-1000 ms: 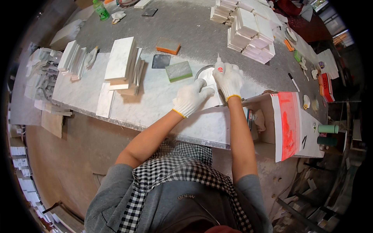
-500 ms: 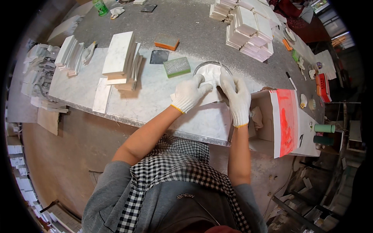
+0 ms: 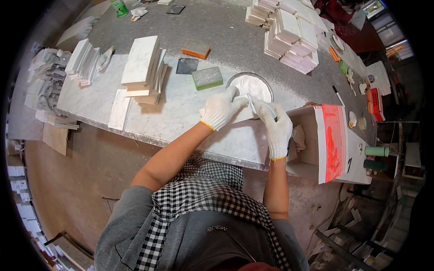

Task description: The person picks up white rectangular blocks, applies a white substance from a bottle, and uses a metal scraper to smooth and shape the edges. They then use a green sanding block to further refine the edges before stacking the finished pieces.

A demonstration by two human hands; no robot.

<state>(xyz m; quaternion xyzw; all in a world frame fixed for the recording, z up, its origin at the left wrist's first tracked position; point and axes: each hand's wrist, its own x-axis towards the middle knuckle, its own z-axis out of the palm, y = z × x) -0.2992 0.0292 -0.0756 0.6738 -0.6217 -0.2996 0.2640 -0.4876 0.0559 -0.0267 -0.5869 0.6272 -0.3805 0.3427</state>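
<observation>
A white tile [image 3: 244,115] is pinched by the left hand [image 3: 221,109] beside a bowl [image 3: 248,73]; a white bottle [image 3: 252,104], mostly hidden, is clasped by the right hand [image 3: 276,127]. Tile stacks [image 3: 140,63] are spread over the grey table [image 3: 226,40], above brown floor [image 3: 90,176].

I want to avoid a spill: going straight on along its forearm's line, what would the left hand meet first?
Probably the round dish, just beyond the left hand in that line; depth is unclear, so it might pass above the rim.

Both hands [image 3: 220,109] close together, forearms [image 3: 174,156] angled forward
</observation>
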